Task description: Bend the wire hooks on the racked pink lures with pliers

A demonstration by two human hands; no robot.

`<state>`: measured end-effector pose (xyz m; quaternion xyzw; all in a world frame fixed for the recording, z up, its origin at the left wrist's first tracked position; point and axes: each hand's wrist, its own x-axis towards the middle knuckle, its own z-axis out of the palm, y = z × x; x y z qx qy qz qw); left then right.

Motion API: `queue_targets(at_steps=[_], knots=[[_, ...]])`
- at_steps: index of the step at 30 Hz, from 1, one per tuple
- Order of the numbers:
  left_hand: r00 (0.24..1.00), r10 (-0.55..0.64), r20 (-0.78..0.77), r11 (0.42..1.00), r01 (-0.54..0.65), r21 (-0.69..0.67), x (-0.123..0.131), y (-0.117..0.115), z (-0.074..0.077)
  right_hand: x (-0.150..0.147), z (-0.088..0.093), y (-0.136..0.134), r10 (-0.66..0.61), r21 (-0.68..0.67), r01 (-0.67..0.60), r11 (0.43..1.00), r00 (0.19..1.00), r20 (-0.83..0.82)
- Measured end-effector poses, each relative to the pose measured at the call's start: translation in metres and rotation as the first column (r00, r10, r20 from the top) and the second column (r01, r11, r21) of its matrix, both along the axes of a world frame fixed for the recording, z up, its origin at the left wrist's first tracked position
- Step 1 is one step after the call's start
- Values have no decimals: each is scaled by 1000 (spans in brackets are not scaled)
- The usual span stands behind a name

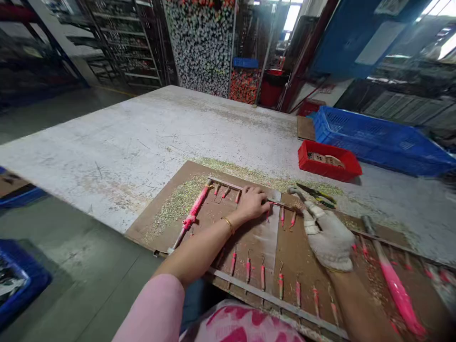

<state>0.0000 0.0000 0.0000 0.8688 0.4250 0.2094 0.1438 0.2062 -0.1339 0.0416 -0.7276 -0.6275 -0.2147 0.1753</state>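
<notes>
Left hand (251, 204), grip flat, pressing metal strip (242, 189) steady above pink-tipped rods (262, 277) on brown board (188, 173); gloved right hand (327, 237) half-curled beside pliers (315, 194), hold unclear.

A grey, scuffed workbench top (142, 123) serves as the support surface. A brown fibreboard (295, 256) is laid along its near edge, and green granular debris (242, 170) is spread across both. A red plastic crate (329, 161) and a blue plastic crate (377, 137) are positioned to the right.
</notes>
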Motion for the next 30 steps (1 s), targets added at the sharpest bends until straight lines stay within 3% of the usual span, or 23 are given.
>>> queue_targets(at_steps=[2,4,8,13,18,23,27,28,30], knots=[[1000,2,-3,1000,-2,-21,-1,-1,2,-2,-2,5,87,-150,-82,985,996,29],[1000,0,-2,999,0,-40,-1,-2,4,-3,-2,7,120,-185,-113,976,992,27],[1000,-12,13,998,13,-68,-1,-3,6,-2,2,4,41,34,-40,999,998,-44],[1000,18,12,999,-18,-52,-1,-3,6,-4,-1,3,161,-167,-167,972,986,-53],[1000,-11,14,999,12,-36,-2,-4,6,-5,-6,3,66,130,-48,990,989,-135],[1000,21,9,999,-21,-36,-1,-3,4,-6,-4,4,122,-153,-128,980,991,-48],[1000,-1,14,1000,1,-22,0,-2,2,-7,-3,1,17,93,-8,996,995,-96],[1000,6,19,1000,-6,-17,0,-2,2,-7,-3,2,19,93,-11,996,996,-86],[999,29,21,999,-28,-15,0,-3,2,-7,-5,3,78,-38,-79,996,996,-35]])
